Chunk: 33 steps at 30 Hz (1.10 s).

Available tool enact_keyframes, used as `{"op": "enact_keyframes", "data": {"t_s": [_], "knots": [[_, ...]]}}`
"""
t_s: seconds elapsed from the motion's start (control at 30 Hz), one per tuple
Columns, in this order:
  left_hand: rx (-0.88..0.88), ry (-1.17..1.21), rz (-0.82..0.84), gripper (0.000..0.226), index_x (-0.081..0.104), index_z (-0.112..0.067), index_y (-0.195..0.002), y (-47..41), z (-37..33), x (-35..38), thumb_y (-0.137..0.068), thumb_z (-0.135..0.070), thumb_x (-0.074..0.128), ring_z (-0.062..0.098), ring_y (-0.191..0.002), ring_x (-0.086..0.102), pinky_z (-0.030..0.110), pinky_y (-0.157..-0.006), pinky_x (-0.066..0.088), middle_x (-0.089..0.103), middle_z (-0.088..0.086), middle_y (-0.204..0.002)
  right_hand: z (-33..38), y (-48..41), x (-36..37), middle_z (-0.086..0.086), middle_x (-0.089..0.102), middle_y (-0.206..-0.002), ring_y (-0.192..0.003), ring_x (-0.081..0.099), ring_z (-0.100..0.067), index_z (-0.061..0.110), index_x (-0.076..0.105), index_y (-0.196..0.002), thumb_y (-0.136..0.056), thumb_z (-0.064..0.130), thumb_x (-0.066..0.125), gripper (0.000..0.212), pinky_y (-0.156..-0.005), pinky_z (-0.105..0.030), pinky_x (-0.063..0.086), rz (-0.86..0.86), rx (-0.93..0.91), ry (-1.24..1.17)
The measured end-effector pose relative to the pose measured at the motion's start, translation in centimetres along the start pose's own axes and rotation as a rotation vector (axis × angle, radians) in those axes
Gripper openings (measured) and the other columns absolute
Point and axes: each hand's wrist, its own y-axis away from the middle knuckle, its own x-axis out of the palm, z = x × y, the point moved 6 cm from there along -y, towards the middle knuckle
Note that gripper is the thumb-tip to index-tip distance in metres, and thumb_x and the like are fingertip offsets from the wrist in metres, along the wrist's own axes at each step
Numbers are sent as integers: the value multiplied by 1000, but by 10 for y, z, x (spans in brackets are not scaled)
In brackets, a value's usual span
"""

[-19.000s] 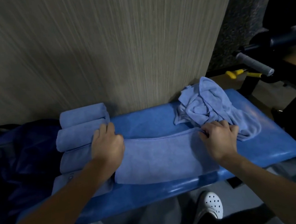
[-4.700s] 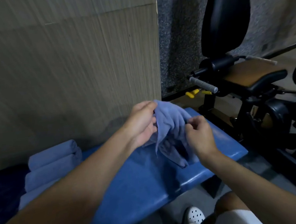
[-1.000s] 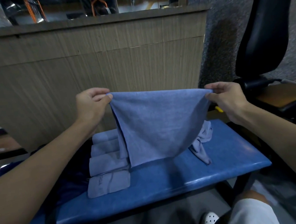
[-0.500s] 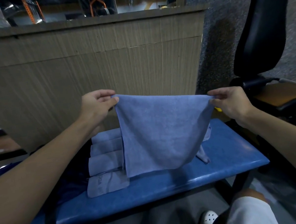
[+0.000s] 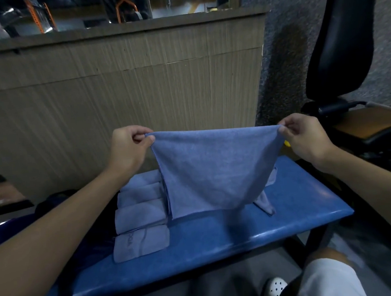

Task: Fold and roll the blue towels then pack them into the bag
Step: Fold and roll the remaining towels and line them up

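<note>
The head-worn wide-angle camera is looking forward and down from close behind the raised towel (image 5: 215,169), facing the blue bench (image 5: 222,240) and the wooden panel (image 5: 113,96) beyond.

A blue padded worktop (image 5: 222,236) is recorded, glossy along its front edge. Four rolled towels (image 5: 140,215) are laid side by side on it, touching, in a row running front to back; the front one is marked with a printed logo. Right of the row, a loose towel (image 5: 265,204) is seen on the pad, only partly visible. Left of the row, a dark bag (image 5: 99,247) is noted at the worktop's end.
</note>
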Motion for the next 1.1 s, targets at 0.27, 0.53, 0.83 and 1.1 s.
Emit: {"op": "enact_keyframes", "data": {"t_s": [0.27, 0.53, 0.83, 1.1], "knots": [[-94, 133, 2, 2, 64, -4, -92, 5, 8, 2, -92, -5, 62, 6, -60, 62, 19, -60, 53, 67, 8, -72, -4, 1, -4, -4, 64, -77, -71, 59, -12, 8, 64, -93, -94, 11, 60, 5, -61, -25, 49, -53, 24, -70], [-320, 312, 271, 11, 66, 0, -99, 27, 34, 23, -96, -6, 57, 15, -60, 65, 23, -53, 56, 68, 19, -78, -25, 7, 3, -9, 60, -71, -67, 50, -15, 2, 66, -86, -89, 6, 59, 9, -58, -28, 38, -54, 128, -148], [-471, 160, 259, 11, 64, 2, -88, 5, 130, 95, -95, 1, 56, 24, -63, 60, 25, -48, 57, 62, 19, -81, -101, -24, 79, -4, 63, -72, -64, 54, -8, 18, 62, -72, -89, 5, 64, 21, -62, -27, 44, 88, 216, -69], [-427, -166, 305, 15, 69, -14, -78, -26, 237, 173, -90, -7, 62, 27, -62, 70, 46, -64, 61, 69, 10, -67, -183, -70, 167, -7, 68, -77, -81, 64, -26, 17, 67, -74, -88, 11, 67, 15, -75, -43, 52, 157, 214, 226]]}}
